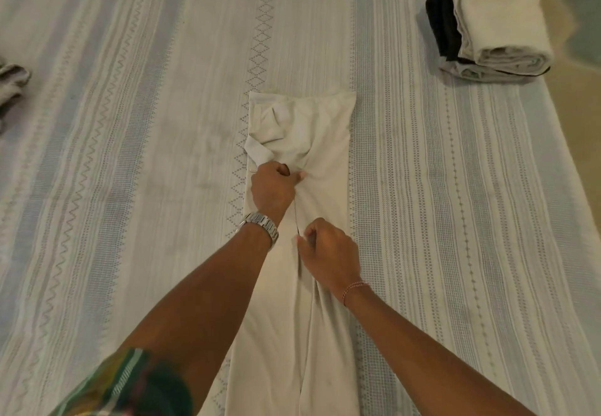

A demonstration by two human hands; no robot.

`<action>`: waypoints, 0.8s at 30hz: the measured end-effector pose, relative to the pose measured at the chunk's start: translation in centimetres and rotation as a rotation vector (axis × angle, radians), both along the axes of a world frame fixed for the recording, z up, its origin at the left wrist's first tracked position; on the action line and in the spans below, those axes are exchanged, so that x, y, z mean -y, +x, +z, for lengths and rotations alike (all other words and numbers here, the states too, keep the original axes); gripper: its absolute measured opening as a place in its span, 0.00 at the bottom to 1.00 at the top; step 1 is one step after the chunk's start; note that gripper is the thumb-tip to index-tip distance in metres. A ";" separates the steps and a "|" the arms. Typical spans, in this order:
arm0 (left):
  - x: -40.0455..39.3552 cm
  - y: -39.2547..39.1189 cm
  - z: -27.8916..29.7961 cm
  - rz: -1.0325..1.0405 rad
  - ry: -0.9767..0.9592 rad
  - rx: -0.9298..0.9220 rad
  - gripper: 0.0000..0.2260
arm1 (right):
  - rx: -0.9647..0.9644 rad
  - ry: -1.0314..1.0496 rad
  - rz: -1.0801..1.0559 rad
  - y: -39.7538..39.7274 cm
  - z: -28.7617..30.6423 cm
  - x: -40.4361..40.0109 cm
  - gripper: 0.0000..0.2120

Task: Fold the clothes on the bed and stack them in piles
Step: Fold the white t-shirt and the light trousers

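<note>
Hands atop cream garment

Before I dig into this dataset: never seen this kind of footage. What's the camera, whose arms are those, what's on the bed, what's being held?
There is no machine here. One wide-angle camera sits on a person's head and looks forward and down, so the two bare arms entering from the bottom are the wearer's own.

The surface is a bed with a striped bedspread. A long cream garment lies down the middle, partly folded lengthwise. The left hand, with a metal watch on its wrist, grips bunched cloth near the far end. The right hand pinches the fabric closer in.

At far right stands a pile of folded clothes, cream and white on top, dark pieces beneath. A grey cloth shows at the left edge.
</note>
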State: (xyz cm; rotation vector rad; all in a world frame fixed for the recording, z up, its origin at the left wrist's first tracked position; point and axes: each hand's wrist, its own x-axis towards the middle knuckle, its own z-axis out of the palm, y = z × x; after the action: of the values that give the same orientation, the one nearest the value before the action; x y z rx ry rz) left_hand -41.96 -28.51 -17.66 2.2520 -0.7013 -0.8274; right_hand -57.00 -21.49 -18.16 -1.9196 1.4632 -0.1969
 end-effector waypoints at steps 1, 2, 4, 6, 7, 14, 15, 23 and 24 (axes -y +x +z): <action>-0.2 0.0 -0.1 -0.007 0.013 0.002 0.15 | -0.031 -0.005 -0.007 -0.4 -0.1 -0.7 0.09; -0.4 0.1 -0.2 -0.019 0.029 0.008 0.14 | -0.067 -0.012 -0.002 -0.8 -0.2 -1.5 0.10; -0.9 -0.1 0.0 -0.050 0.054 0.014 0.12 | -0.131 -0.033 0.017 -1.8 -0.4 -3.2 0.11; -1.7 -0.2 0.2 -0.085 0.067 0.016 0.11 | -0.172 -0.045 0.027 -2.4 -0.5 -4.9 0.12; -2.1 -0.2 0.2 -0.117 0.081 0.019 0.11 | -0.185 -0.054 0.032 -2.6 -0.6 -5.6 0.13; -4.4 -0.1 0.2 -0.237 0.226 -0.050 0.14 | -0.324 -0.168 0.080 -3.0 -0.4 -9.1 0.13; -4.6 0.0 0.3 -0.241 0.232 -0.070 0.13 | -0.345 -0.156 0.072 -3.1 -0.3 -9.4 0.13; -7.5 -0.4 0.4 -0.281 0.259 -0.156 0.06 | -0.293 -0.023 -0.017 -3.1 0.6 -10.1 0.09; -7.8 -0.5 0.5 -0.288 0.260 -0.164 0.06 | -0.261 -0.026 0.010 -3.1 0.6 -10.3 0.09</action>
State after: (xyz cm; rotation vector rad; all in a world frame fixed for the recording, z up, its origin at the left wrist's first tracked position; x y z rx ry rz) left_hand -42.49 -20.67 -17.19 2.3039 -0.8967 -1.2932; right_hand -60.09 -11.20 -17.60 -2.0321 1.6251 0.0425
